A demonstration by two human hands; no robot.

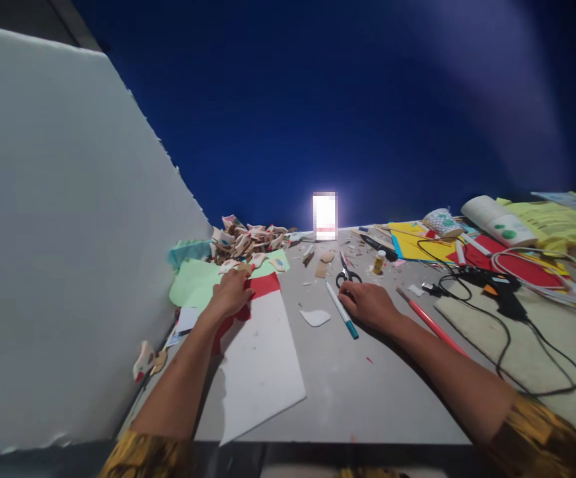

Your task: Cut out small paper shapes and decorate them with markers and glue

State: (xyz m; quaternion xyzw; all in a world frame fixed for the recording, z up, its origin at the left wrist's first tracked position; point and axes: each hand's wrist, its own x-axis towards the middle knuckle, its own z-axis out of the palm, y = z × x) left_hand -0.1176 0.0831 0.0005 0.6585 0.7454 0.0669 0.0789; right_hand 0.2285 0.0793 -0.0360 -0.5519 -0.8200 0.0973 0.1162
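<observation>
Red paper lies under the left hand, ragged-edged white paper beside it; the right hand curls by metal scissors; cannot tell either grip.

Scissors, marker on grey table

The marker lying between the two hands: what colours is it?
The marker is white with a teal end; the head view shows it.
</observation>
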